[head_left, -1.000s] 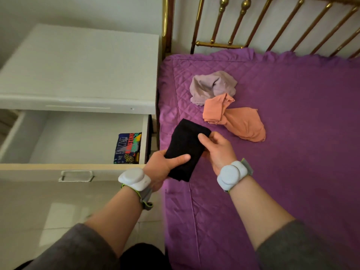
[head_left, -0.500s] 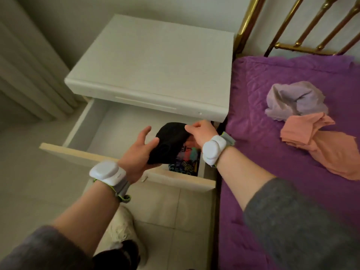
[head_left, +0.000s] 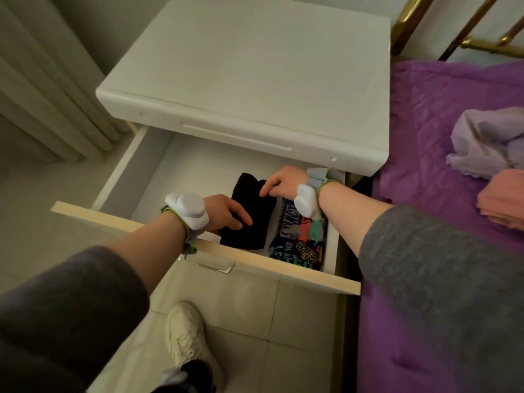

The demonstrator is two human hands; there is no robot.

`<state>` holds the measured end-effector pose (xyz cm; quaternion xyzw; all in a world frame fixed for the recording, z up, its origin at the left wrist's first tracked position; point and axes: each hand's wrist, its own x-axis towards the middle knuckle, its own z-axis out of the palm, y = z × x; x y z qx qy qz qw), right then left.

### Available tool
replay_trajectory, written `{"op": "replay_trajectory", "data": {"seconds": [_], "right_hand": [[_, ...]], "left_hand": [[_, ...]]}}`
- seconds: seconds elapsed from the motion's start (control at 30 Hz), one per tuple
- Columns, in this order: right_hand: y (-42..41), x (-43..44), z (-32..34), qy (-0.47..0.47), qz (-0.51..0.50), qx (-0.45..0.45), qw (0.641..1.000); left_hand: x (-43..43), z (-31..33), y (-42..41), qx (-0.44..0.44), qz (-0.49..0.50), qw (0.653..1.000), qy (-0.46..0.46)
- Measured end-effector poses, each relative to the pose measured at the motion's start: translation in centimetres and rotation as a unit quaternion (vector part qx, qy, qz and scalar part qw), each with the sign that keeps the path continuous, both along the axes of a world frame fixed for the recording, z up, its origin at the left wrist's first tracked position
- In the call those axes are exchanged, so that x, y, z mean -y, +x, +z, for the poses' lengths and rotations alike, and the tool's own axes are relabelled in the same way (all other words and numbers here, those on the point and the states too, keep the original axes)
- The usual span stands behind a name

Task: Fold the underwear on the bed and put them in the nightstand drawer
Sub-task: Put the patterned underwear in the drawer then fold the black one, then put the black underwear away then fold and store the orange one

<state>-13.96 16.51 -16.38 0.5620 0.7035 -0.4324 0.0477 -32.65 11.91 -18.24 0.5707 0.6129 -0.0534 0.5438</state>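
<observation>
The folded black underwear [head_left: 252, 214] lies flat in the open nightstand drawer [head_left: 204, 253], just left of a folded colourful printed pair [head_left: 300, 245]. My left hand [head_left: 226, 212] rests on its near half with straight fingers. My right hand [head_left: 283, 182] touches its far right edge with extended fingers. Unfolded lilac underwear [head_left: 487, 143] and orange underwear [head_left: 504, 199] lie on the purple bed [head_left: 442, 171] at the right.
The white nightstand [head_left: 249, 78] top stands above the drawer. Curtains [head_left: 48, 80] hang at the left. My white shoe [head_left: 184, 336] stands on the tiled floor below the drawer front. A brass bed frame [head_left: 482, 43] rises at the upper right.
Both hands carried the folded black underwear from the bed into the drawer and laid it down beside the printed pair. Their grip has given way to straight fingers on top.
</observation>
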Motion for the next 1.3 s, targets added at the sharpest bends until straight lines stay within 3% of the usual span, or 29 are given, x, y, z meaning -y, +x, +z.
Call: {"op": "replay_trajectory", "data": {"seconds": [0.13, 0.37, 0.57, 0.77, 0.9, 1.0, 1.1, 1.3], "right_hand": [[0.1, -0.1, -1.5, -0.019, 0.093, 0.073, 0.993], [0.1, 0.3, -2.7, -0.029, 0.092, 0.119, 0.988], [0.5, 0.8, -2.6, 0.048, 0.156, 0.243, 0.956], [0.2, 1.1, -2.9, 0.118, 0.142, 0.196, 0.963], [-0.7, 0.5, -2.9, 0.026, 0.110, 0.195, 0.974], [-0.7, 0.5, -2.2, 0.040, 0.124, 0.229, 0.965], [-0.4, 1.2, -0.4, 0.098, 0.125, 0.219, 0.963], [1.9, 4.0, 5.0, 0.167, 0.079, 0.085, 0.979]], "left_hand": [[-0.1, -1.6, 0.7, -0.029, -0.065, 0.996, -0.059], [-0.2, -0.8, 2.3, -0.123, -0.186, 0.968, -0.114], [-0.3, -0.3, 2.7, -0.131, -0.177, 0.969, -0.108], [-0.2, 0.4, 3.3, -0.140, -0.152, 0.974, -0.093], [0.4, 0.4, 3.4, -0.153, -0.162, 0.969, -0.103], [0.5, 1.0, 3.3, -0.173, -0.187, 0.963, -0.093], [0.2, 3.0, 3.4, -0.183, -0.181, 0.965, -0.044], [0.3, 9.6, 4.8, -0.188, -0.156, 0.960, 0.136]]}}
